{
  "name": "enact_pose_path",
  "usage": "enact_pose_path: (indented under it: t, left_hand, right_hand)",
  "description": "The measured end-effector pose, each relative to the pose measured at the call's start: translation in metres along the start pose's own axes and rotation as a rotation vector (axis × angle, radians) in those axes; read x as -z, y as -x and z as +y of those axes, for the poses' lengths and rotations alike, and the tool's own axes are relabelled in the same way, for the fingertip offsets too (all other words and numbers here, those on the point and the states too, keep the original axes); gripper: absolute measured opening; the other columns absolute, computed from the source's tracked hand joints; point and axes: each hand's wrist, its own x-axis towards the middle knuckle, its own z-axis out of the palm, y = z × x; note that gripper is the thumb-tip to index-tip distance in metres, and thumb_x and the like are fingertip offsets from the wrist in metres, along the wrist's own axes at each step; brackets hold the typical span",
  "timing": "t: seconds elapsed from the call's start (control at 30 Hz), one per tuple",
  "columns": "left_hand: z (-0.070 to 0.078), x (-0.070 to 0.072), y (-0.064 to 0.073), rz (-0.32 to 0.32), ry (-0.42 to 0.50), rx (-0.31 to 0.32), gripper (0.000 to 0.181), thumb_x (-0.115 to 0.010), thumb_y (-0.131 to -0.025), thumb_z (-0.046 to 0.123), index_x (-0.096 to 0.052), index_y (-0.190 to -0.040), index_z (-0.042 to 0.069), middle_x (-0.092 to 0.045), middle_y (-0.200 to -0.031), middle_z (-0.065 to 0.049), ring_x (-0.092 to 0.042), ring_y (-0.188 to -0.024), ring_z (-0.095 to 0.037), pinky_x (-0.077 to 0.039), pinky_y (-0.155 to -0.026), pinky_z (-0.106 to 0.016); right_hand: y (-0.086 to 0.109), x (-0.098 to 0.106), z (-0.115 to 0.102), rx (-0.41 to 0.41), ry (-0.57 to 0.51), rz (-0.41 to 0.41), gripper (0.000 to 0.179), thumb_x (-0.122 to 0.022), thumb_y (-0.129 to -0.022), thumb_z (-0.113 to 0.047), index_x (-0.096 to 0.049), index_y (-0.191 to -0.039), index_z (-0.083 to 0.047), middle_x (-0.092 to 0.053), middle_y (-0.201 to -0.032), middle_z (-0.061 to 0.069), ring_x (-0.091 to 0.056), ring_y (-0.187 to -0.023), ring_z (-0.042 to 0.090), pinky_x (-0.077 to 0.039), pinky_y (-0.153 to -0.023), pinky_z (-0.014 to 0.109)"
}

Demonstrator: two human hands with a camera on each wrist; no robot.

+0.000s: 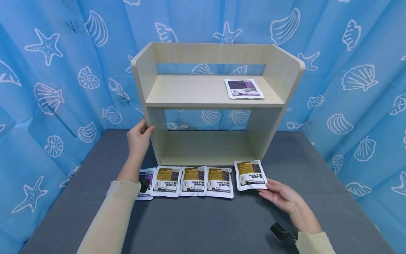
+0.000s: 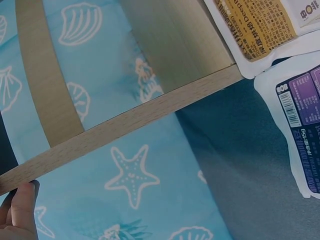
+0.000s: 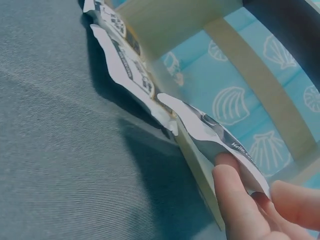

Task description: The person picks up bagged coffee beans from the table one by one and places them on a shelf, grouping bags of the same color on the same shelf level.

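My right hand (image 1: 282,197) pinches the lower right corner of a white pouch with a gold and white label (image 1: 251,175). In the right wrist view that pouch (image 3: 210,130) is tilted, thumb on one face and fingers beneath. At the left, my left hand (image 1: 139,137) grips the front edge of the side panel of a pale wooden shelf (image 1: 215,104), thumb in front. Along the shelf's foot lie gold-labelled pouches (image 1: 194,181) in a row. A purple-labelled pouch (image 1: 146,187) at the row's left end is partly covered by my left wrist.
Another purple-labelled pouch (image 1: 244,89) lies at the right on the shelf's upper board. The shelf stands on a grey cloth-covered table (image 1: 196,225). Behind and at both sides hangs a blue curtain (image 1: 73,63) with white shells and starfish.
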Motion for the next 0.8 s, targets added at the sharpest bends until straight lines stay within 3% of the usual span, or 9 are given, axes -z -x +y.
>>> enact_pose_path:
  t: [0.27, 0.57, 0.8]
  left_hand:
    - [-0.001, 0.000, -0.001, -0.002, 0.007, 0.018, 0.042, -0.061, -0.096, 0.009, -0.056, -0.137, 0.008, -0.059, -0.130, -0.016, -0.059, -0.117, -0.028, -0.050, -0.094, -0.042]
    - [-0.001, 0.000, -0.001, 0.002, 0.006, 0.006, 0.042, -0.062, -0.095, 0.008, -0.056, -0.137, 0.007, -0.060, -0.129, -0.017, -0.060, -0.116, -0.029, -0.051, -0.093, -0.042]
    - [-0.001, 0.001, 0.000, -0.009, 0.012, 0.003, 0.041, -0.061, -0.096, 0.008, -0.057, -0.136, 0.006, -0.060, -0.129, -0.017, -0.060, -0.117, -0.029, -0.050, -0.094, -0.043]
  right_hand:
    - [-0.001, -0.008, -0.008, -0.015, -0.017, 0.022, 0.066, -0.033, -0.104, -0.001, 0.011, -0.153, -0.006, -0.069, -0.098, 0.015, -0.068, -0.094, 0.026, -0.052, -0.093, 0.040]
    - [-0.004, -0.011, -0.012, -0.031, -0.095, -0.014, 0.071, -0.037, -0.103, 0.000, 0.011, -0.154, -0.009, -0.068, -0.100, 0.018, -0.068, -0.095, 0.028, -0.051, -0.095, 0.041]
    - [-0.011, -0.013, -0.015, -0.051, -0.141, -0.041, 0.068, -0.032, -0.104, -0.001, 0.013, -0.153, -0.016, -0.068, -0.101, 0.017, -0.067, -0.096, 0.028, -0.050, -0.096, 0.041]
